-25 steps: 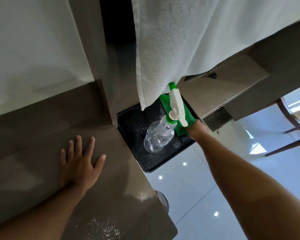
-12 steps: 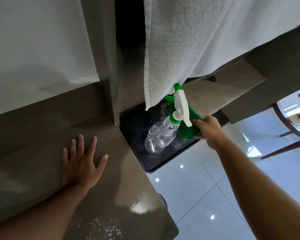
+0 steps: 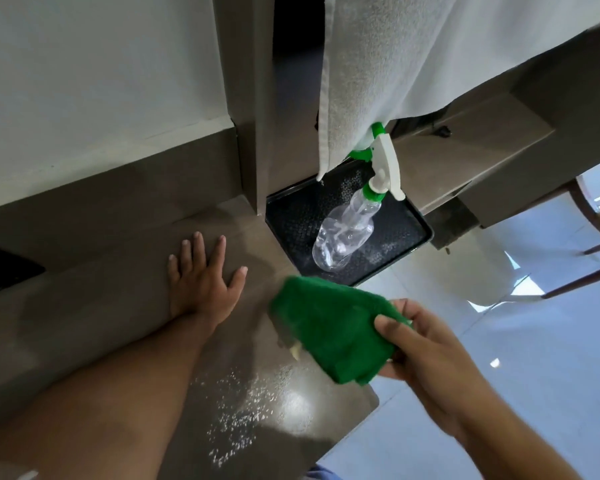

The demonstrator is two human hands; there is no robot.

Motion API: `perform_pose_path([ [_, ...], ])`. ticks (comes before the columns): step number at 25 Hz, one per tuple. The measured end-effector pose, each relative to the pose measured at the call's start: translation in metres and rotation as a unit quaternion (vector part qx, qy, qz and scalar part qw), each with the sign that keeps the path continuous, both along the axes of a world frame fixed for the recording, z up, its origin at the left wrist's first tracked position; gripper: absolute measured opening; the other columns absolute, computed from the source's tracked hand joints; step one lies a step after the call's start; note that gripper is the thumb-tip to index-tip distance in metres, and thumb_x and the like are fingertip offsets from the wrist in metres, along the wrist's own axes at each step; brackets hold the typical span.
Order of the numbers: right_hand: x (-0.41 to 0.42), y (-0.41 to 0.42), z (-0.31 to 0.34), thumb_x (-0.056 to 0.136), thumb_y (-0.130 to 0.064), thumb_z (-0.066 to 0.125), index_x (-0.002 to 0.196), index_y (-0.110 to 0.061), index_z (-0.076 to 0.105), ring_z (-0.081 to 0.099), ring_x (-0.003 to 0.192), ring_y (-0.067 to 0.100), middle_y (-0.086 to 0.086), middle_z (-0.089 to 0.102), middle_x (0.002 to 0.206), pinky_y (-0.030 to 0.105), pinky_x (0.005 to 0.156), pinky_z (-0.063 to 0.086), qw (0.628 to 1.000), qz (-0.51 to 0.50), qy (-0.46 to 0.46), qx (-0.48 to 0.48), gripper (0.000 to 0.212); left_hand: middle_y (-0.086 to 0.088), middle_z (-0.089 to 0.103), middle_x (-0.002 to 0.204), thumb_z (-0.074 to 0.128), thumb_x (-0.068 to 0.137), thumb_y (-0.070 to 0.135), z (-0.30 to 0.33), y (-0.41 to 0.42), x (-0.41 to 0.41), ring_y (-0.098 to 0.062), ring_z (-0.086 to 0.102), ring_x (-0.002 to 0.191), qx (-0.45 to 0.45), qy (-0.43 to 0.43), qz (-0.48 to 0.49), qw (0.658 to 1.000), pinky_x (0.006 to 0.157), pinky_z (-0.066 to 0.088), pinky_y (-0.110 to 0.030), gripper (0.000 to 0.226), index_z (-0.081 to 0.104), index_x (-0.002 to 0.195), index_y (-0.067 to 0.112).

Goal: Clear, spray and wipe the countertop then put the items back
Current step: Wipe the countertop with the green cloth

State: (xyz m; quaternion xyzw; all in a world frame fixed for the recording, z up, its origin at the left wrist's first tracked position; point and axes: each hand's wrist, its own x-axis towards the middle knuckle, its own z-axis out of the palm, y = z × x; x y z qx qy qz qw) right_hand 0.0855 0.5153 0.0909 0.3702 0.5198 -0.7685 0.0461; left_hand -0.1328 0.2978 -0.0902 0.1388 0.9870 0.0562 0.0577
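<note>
My right hand [image 3: 430, 358] grips a folded green cloth [image 3: 329, 327] and holds it just above the brown countertop [image 3: 101, 306] near its right edge. Spray droplets [image 3: 246, 407] glisten on the counter below the cloth. My left hand [image 3: 201, 278] lies flat on the counter, fingers spread, holding nothing. A clear spray bottle [image 3: 347, 233] with a white and green trigger head stands on a black tray [image 3: 409, 244] beyond the counter's end.
A white towel [image 3: 430, 64] hangs down over the tray and touches the bottle's top. A brown pillar [image 3: 246, 98] rises beside the tray. A dark object [image 3: 4, 271] sits at the far left. Glossy floor tiles [image 3: 534, 358] and chair legs [image 3: 596, 244] lie to the right.
My right hand has lifted the green cloth off the black tray and brought it back over the counter's right edge. The left hand has stayed flat; the bottle remains on the tray.
</note>
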Motion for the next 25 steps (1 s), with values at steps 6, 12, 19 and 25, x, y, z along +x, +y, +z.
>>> perform_pose_path([
  [6,0.042,-0.046,-0.101,0.091,-0.031,0.066,0.121,-0.019,0.059,0.058,0.105,0.019,0.002,0.059,0.117,0.032,0.095,0.048,0.862,0.223,-0.174,0.419,0.033,-0.012,0.010,0.163,0.029,0.088,0.066,0.002,-0.019,-0.011,-0.030,0.007,0.149,0.021,-0.058,-0.052,0.997,0.120,0.005,-0.049,0.074,0.019,0.152,0.030],
  [12,-0.027,-0.072,-0.141,0.099,-0.058,0.029,0.152,-0.024,0.036,0.029,0.145,0.036,0.012,0.033,0.158,0.055,0.116,0.025,0.571,0.491,0.070,0.654,0.063,-0.018,0.026,0.158,0.032,0.086,0.059,0.006,-0.160,-0.024,-0.038,0.023,0.145,0.015,-0.002,0.020,1.000,0.116,0.018,-0.054,0.074,0.035,0.149,0.020],
  [19,-0.196,-0.083,-0.166,0.098,-0.048,0.028,0.157,-0.030,0.017,0.006,0.151,0.037,0.016,0.008,0.165,0.049,0.121,0.008,0.577,0.413,-0.028,0.704,0.063,-0.015,0.020,0.160,0.027,0.093,0.052,-0.017,-0.210,-0.017,-0.035,0.020,0.146,-0.006,0.031,0.000,1.000,0.117,0.014,-0.051,0.062,0.026,0.151,0.031],
  [25,-0.099,-0.272,-0.173,0.092,-0.050,0.039,0.152,-0.032,0.031,0.017,0.149,0.037,0.011,0.018,0.164,0.051,0.119,0.013,0.529,0.500,0.107,0.677,0.063,-0.012,0.021,0.161,0.026,0.094,0.049,-0.020,-0.215,-0.021,-0.031,0.018,0.147,0.013,0.029,-0.003,0.999,0.118,0.013,-0.048,0.058,0.028,0.150,0.033],
])
